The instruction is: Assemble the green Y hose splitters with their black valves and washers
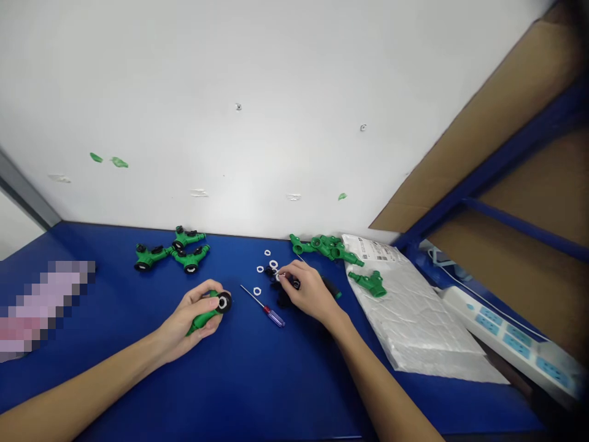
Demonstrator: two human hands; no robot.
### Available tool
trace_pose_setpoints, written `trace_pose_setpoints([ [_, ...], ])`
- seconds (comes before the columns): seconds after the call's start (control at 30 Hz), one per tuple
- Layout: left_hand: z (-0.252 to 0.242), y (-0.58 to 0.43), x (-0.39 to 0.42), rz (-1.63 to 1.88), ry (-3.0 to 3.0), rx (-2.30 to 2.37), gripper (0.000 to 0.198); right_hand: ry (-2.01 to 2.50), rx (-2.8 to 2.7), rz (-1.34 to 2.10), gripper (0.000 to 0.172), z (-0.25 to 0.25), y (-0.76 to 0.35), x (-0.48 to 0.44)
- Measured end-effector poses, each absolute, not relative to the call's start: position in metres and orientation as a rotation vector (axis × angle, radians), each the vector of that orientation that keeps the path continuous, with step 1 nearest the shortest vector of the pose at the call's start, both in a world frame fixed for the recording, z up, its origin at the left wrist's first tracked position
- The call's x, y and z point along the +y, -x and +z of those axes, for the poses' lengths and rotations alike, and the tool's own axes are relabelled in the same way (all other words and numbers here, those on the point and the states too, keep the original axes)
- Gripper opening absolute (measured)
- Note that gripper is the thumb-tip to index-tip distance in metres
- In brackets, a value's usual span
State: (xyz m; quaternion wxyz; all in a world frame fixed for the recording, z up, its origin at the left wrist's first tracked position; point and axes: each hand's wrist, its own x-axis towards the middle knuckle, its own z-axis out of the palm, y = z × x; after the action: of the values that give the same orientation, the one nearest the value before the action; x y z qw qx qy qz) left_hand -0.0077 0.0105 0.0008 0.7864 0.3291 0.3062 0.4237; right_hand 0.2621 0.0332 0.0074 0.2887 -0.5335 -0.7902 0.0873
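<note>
My left hand (200,310) is wrapped round a green plastic hose splitter (200,321), its black ring end (224,302) turned toward me with a white inner ring showing. Over a small pile of black plastic parts (284,299), my right hand (306,287) has thumb and forefinger pinched together. Something white shows at those fingertips, too small to make out. White ring washers (257,291) lie scattered just left of the pile. Between my hands rests a small screwdriver (275,316) with a purple and red handle. My right hand partly hides the black parts.
Several green splitters with black fittings (191,261) lie at the back left. Bare green splitter bodies (329,247) are heaped at the back right, one (370,283) on a white padded mailer (414,313). A power strip (510,337) runs along the right. A white wall (294,153) stands behind.
</note>
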Motion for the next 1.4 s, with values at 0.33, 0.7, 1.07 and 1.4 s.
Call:
trace_pose_setpoints([
  [0.33,0.004,0.007,0.007,0.845,-0.712,0.626,0.033,1.090,-2.151,0.233,0.016,0.015,-0.234,0.016],
  [0.7,0.005,0.000,-0.002,0.788,-0.804,0.710,0.043,0.930,-1.769,1.356,0.018,0.022,-0.190,-0.018],
  [1.07,-0.003,-0.004,-0.006,0.853,-0.883,0.760,0.055,0.917,-1.551,1.546,0.029,0.003,-0.187,-0.013],
  [1.4,0.005,0.004,0.006,0.912,-0.806,0.793,0.086,1.289,-1.839,0.559,0.016,0.016,-0.244,0.019],
])
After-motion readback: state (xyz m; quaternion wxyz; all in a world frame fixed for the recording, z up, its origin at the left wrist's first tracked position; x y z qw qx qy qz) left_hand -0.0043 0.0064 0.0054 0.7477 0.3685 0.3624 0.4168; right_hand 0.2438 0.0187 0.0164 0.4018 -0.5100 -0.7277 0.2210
